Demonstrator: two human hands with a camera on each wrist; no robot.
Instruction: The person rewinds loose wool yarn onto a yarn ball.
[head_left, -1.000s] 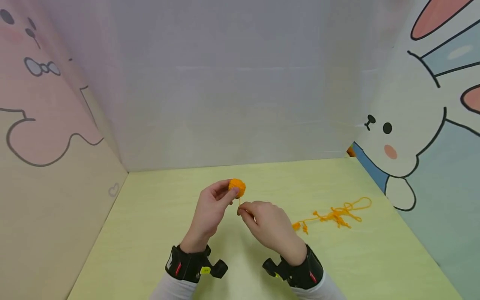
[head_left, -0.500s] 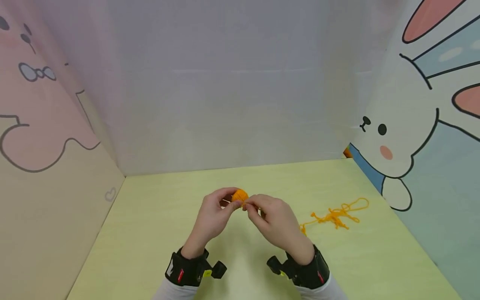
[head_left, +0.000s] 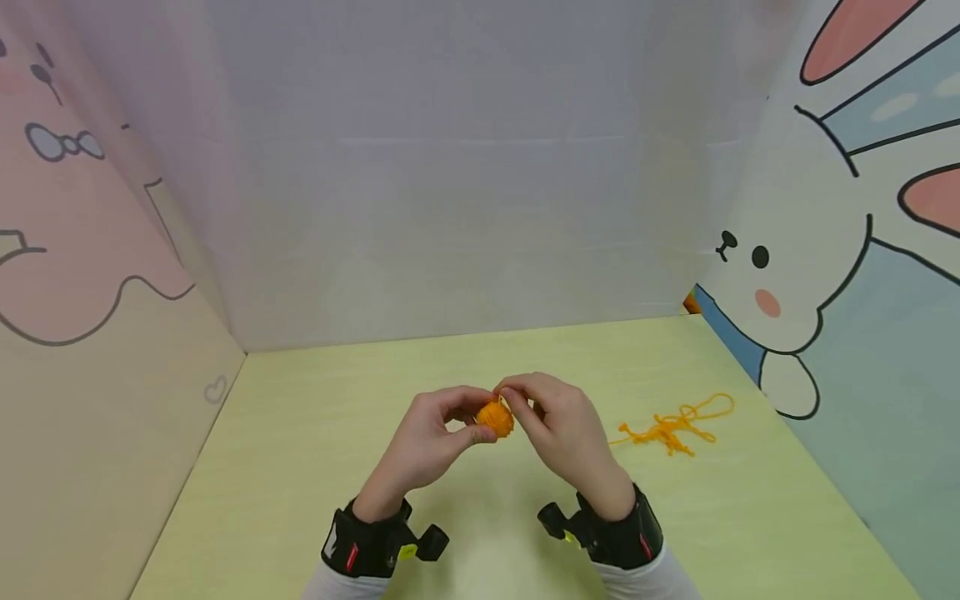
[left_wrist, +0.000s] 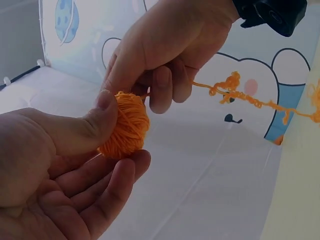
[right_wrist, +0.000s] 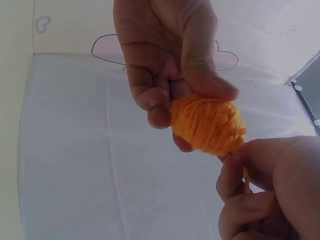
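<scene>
Desk [head_left: 300, 500] is spreading below | my left grip [head_left: 430, 439] is curving partway round the ball [head_left: 496, 419], holding it midair | my right grip [head_left: 560, 425] is pinching its strand [left_wrist: 202, 85] alongside | tangle [head_left: 669, 430] is lying rightward

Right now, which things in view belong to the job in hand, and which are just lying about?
Belonging to the job:
left hand, holding the yarn ball
right hand, pinching the yarn strand
yarn tangle

Merely around:
table
rabbit print
wrist straps
</scene>
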